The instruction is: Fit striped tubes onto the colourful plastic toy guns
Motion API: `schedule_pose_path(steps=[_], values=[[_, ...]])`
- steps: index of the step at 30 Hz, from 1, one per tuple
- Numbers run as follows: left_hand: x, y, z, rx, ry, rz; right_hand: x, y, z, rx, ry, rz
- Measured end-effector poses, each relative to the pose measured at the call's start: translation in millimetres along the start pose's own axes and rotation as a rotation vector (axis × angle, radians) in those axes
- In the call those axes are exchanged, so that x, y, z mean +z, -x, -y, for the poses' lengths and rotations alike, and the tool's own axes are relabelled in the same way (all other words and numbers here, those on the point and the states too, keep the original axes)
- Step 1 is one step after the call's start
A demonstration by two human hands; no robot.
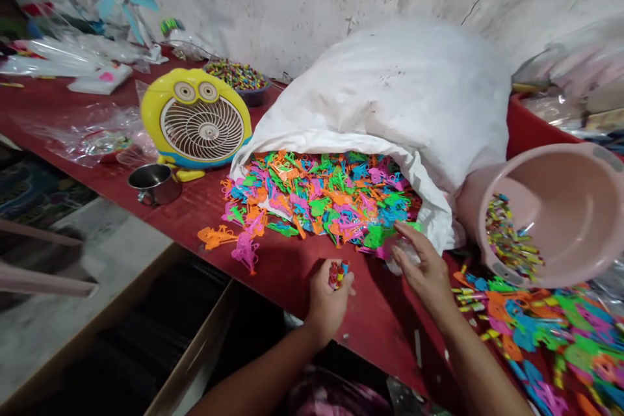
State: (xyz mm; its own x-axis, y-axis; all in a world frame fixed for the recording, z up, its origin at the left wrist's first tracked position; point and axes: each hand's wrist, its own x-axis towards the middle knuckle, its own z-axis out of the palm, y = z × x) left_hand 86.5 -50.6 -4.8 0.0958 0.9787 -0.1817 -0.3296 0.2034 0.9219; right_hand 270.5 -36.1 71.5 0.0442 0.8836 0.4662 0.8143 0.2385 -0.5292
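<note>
My left hand (327, 302) is closed around several small shiny wrapped tubes (338, 274) in red, yellow and blue, just above the table's front part. My right hand (426, 273) is at the near right edge of a heap of flat plastic toys (322, 198) in orange, pink, green and blue. Between its thumb and fingers is a clear, whitish plastic piece (397, 255); its exact kind cannot be made out. The toys spill from the mouth of a large white sack (390, 91) lying on its side.
A pink tub (480, 214), tilted, contains wrapped tubes; more toys (560, 331) lie below it. Left of the sack stand a yellow fan (202, 120) and a metal cup (155, 184). Behind is a bowl of tubes (236, 75). The red table (287, 260) ends close to me.
</note>
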Motion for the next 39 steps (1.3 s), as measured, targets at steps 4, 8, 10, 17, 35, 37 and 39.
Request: schedule_pose_path(steps=[4, 8, 10, 17, 35, 37, 39], values=[[-2.9, 1.6, -0.3, 0.02, -0.036, -0.003, 0.7, 31.8, -0.6, -0.024, 0.058, -0.006], [-0.9, 0.7, -1.7, 0.047, -0.112, 0.019, 1.5, 54.0, -3.7, 0.061, 0.112, -0.087], [-0.6, 1.3, -0.7, 0.053, -0.125, 0.032, 2.6, 61.2, -6.8, 0.127, 0.101, -0.078], [0.2, 8.1, -6.5, 0.11, -0.151, 0.107, 18.4, 71.0, -21.3, 0.249, 0.088, -0.037], [21.1, 3.1, -14.5, -0.096, 0.079, 0.09, -4.2, 102.8, 22.1, 0.616, -0.721, 0.136], [20.3, -0.8, -13.6, -0.088, 0.086, 0.102, -8.5, 104.0, 17.8, 0.608, -0.673, 0.161], [19.2, -4.8, -11.2, -0.066, 0.117, 0.082, -9.5, 104.0, 7.0, 0.635, -0.633, 0.078]])
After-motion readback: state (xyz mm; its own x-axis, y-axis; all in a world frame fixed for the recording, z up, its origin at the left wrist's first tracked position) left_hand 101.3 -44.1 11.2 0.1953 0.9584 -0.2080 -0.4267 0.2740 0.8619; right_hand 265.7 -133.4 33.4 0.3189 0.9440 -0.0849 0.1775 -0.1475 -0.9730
